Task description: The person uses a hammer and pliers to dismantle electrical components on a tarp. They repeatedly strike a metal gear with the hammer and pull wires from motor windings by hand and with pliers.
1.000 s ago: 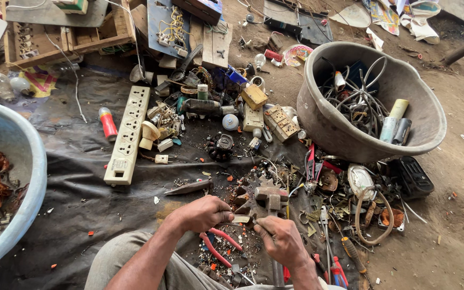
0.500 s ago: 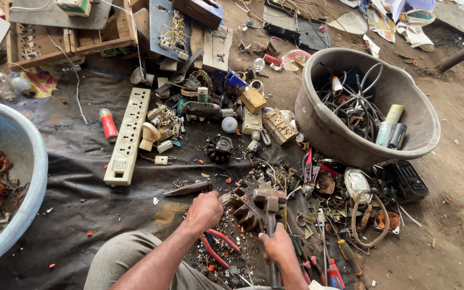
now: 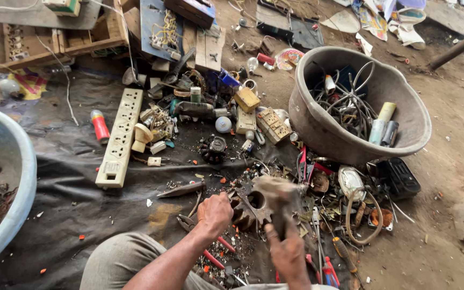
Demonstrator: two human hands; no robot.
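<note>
My left hand (image 3: pixel 214 212) is closed in a fist against the left side of a rusty toothed metal motor part (image 3: pixel 249 208) lying on the dark sheet (image 3: pixel 71 193). What the fist grips is hidden. My right hand (image 3: pixel 288 251) is wrapped around the handle of a hammer. The hammer's head (image 3: pixel 276 189) is blurred and hangs just over the motor part's right side. Red-handled pliers (image 3: pixel 213 256) lie under my left wrist.
A grey tub (image 3: pixel 318 129) with wires and tubes stands at right. A white power strip (image 3: pixel 119 138), a red cylinder (image 3: pixel 100 127), switches and scrap lie beyond. A pale blue basin (image 3: pixel 14 161) with copper wire sits at left. Screwdrivers (image 3: pixel 330 268) lie by my right hand.
The hammer in my right hand has swung up and now blurs above the motor part. My left hand stays at the part's left side. The view has shifted slightly.
</note>
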